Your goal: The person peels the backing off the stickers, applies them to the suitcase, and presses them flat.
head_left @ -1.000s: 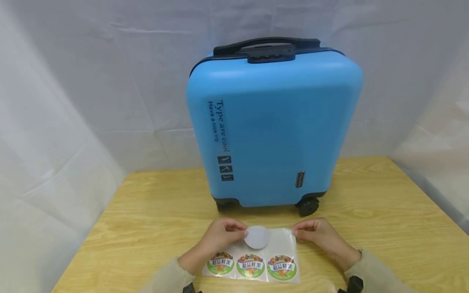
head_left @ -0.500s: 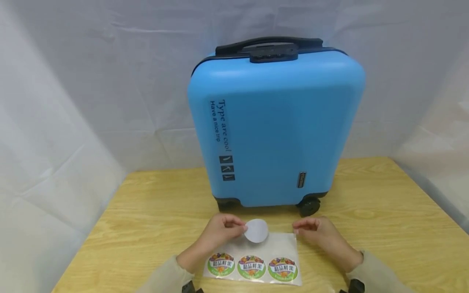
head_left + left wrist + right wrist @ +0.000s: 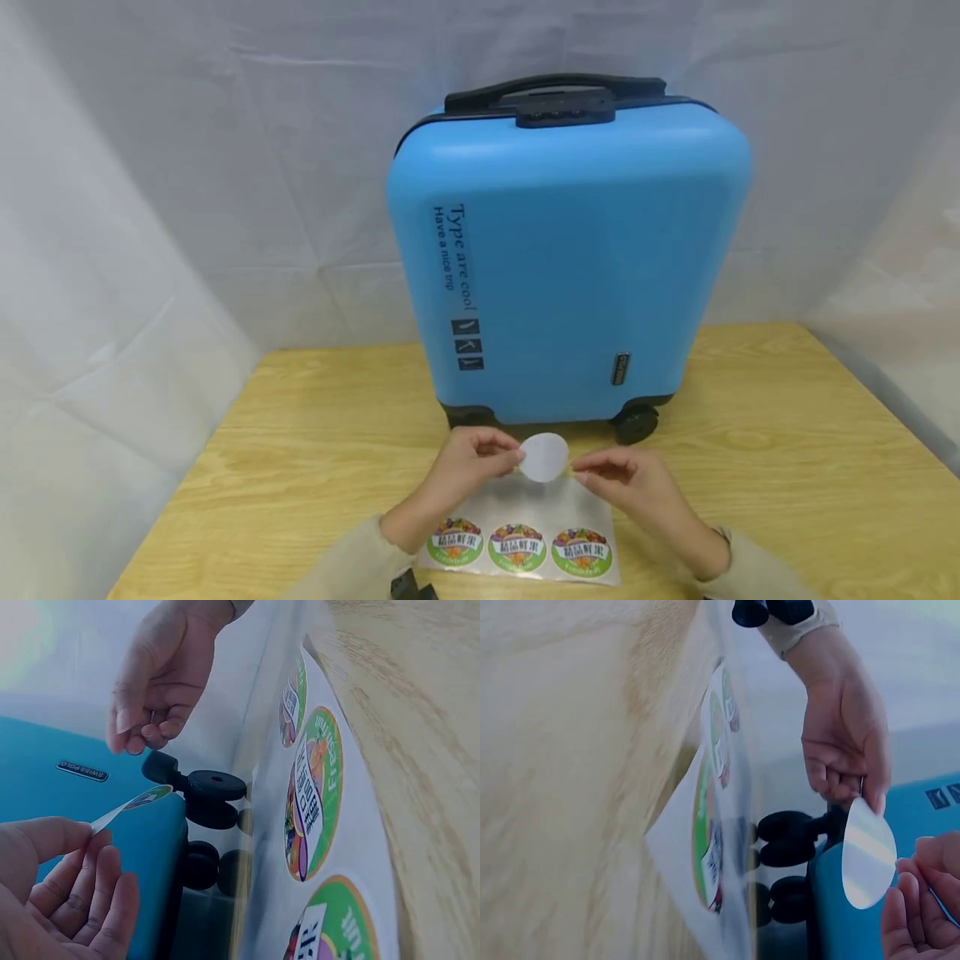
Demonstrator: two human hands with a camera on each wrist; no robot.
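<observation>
My left hand pinches a round sticker by its left edge, between thumb and index finger. The sticker's white back faces the head camera; its printed front shows at a slant in the left wrist view. Just off the sticker's right edge is my right hand, thumb and fingers loosely bent with nothing between them. Below both hands lies the sticker sheet, with a row of three round fruit labels along its near side. In the right wrist view a corner of the sheet lifts from the table.
A blue suitcase stands upright behind the hands, with a black handle on top and black wheels on the wooden table. White cloth hangs at the back and sides.
My left hand has lifted the sticker away from the sheet and moved it slightly right. My right hand has let go of the sheet's far right corner and come left toward the sticker.
</observation>
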